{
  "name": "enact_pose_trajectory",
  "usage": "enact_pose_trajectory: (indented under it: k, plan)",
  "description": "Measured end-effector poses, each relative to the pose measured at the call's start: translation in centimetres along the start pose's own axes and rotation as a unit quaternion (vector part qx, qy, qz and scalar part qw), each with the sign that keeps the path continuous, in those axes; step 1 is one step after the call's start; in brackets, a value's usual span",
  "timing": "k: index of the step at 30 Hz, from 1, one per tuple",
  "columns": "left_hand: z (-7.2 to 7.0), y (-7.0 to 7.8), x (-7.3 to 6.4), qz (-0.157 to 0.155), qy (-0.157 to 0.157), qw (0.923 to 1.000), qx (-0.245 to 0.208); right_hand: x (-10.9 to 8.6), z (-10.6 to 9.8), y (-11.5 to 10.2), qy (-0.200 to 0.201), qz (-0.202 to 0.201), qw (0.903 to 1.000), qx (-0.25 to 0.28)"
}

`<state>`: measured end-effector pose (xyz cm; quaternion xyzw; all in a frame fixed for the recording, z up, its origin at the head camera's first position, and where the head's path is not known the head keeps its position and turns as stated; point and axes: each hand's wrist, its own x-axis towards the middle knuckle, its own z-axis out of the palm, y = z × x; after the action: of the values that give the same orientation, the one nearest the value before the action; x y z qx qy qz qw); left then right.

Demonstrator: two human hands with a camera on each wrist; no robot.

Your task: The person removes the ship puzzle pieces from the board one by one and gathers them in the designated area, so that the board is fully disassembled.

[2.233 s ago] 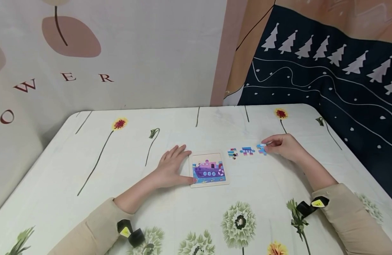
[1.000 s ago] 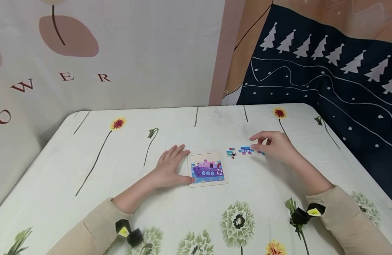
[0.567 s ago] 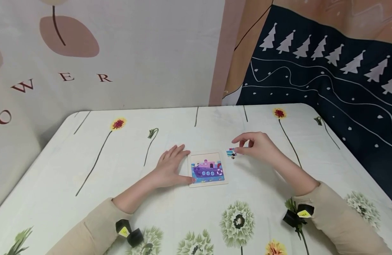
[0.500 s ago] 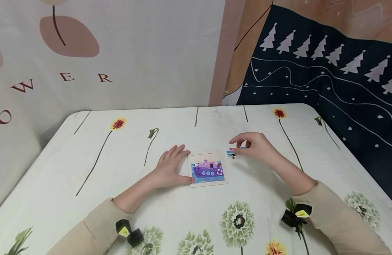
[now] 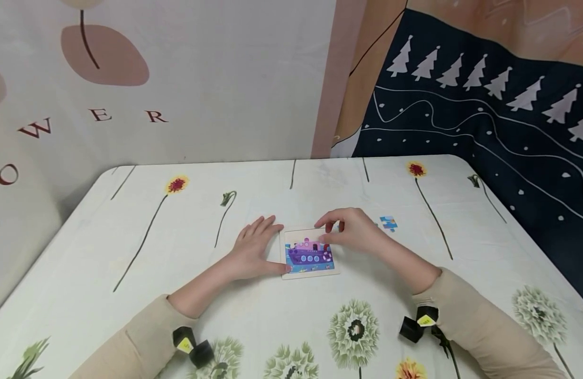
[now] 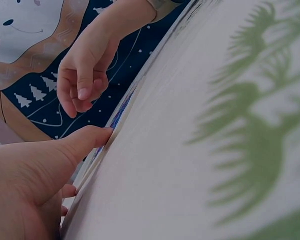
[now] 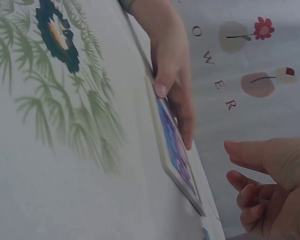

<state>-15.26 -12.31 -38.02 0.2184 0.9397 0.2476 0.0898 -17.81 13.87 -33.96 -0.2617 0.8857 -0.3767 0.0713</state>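
Note:
A square jigsaw puzzle tray (image 5: 310,257) with a pink and purple ship picture lies flat on the table. Along its left side rests my left hand (image 5: 253,255), fingers spread straight; the thumb touches the lower left corner and the index finger the upper left. My right hand (image 5: 355,229) hovers over the tray's upper right part. Thumb and fingers stand apart in the right wrist view, where nothing shows between those fingers (image 7: 247,195). To the right lies a loose blue puzzle piece (image 5: 388,223). The right hand mostly hides other loose pieces.
A white flower-print cloth (image 5: 201,316) covers the table. Behind it hangs a pale wall cloth (image 5: 244,79), with a dark tree-print cloth (image 5: 438,116) at the right. Each forearm carries a black device (image 5: 193,347) at the sleeve.
My right hand has moved left from the rightmost loose piece, past the other pieces, to the tray's upper right corner. The blue piece shows again. My left hand has stayed in place.

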Motion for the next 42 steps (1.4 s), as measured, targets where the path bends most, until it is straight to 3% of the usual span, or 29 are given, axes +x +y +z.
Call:
enact_pose_trajectory:
  k: [19,31,42]
  plan:
    - [-0.1,0.0,-0.1,0.003,-0.003,1.0,-0.003,1.4,3.6,-0.4,-0.058,-0.028,0.9979,0.007]
    - [0.1,-0.1,-0.1,0.008,-0.001,1.0,-0.003,1.5,4.3,-0.8,-0.055,-0.018,0.9962,-0.066]
    - [0.0,-0.2,-0.1,0.01,0.001,0.9999,-0.005,1.2,4.6,-1.2,-0.045,-0.004,0.9946,-0.094]
